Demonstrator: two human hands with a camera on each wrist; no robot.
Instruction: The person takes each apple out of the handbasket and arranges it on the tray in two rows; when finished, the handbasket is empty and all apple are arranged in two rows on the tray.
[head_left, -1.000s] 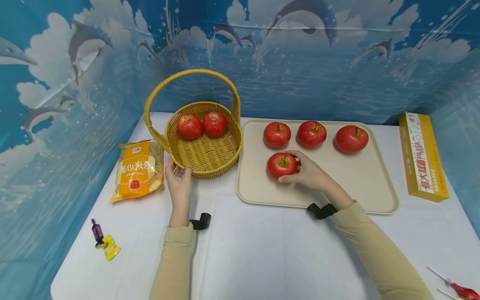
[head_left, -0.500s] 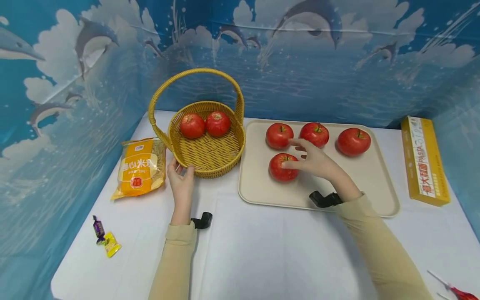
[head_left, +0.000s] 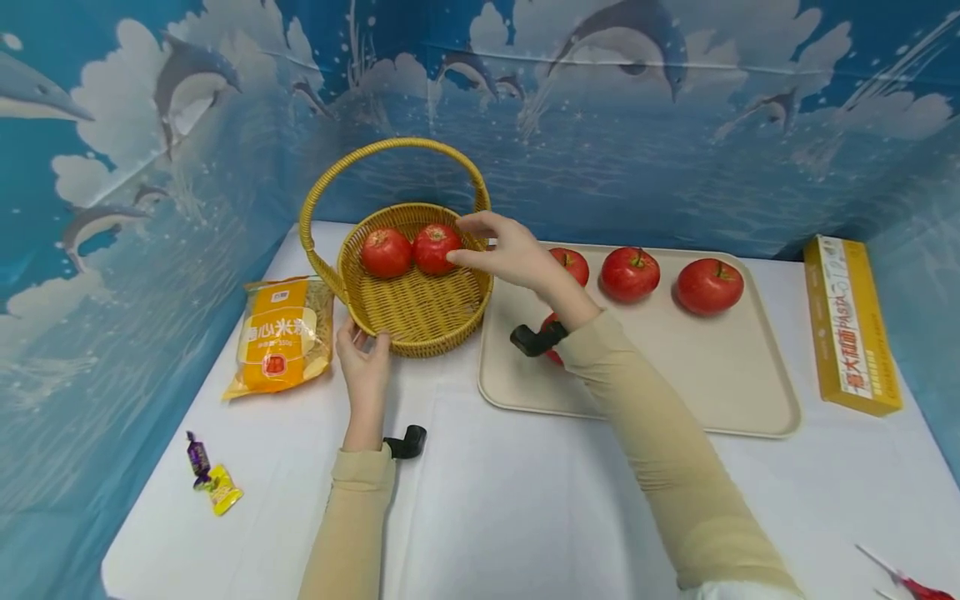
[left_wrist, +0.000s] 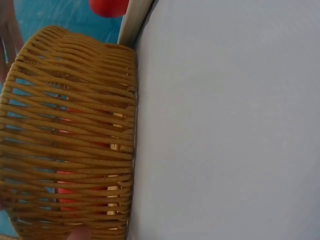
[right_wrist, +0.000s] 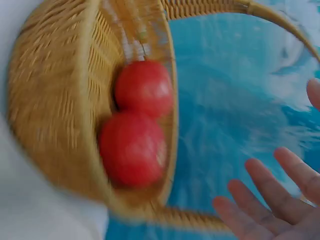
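Note:
The wicker basket (head_left: 416,312) with a tall hoop handle holds two red apples, one on the left (head_left: 386,253) and one on the right (head_left: 435,250). My left hand (head_left: 363,371) grips the basket at its front left rim; a fingertip (left_wrist: 80,232) shows against the weave in the left wrist view. Over the basket's right rim, my right hand (head_left: 510,250) is empty, its thumb and fingers spread apart beside the right apple. In the right wrist view its fingers (right_wrist: 272,192) are extended, clear of both apples.
A beige tray (head_left: 735,392) bears several red apples (head_left: 630,274); my right forearm partly covers two. An orange food bag (head_left: 281,337) lies left of the basket, with wrapped candies (head_left: 222,490) nearer. A pasta box (head_left: 852,325) lies at right, a lollipop (head_left: 922,587) at front right.
My right hand has let go of the front apple on the tray, which stays there, and has moved left to the basket's right rim. The left hand has kept its place on the basket.

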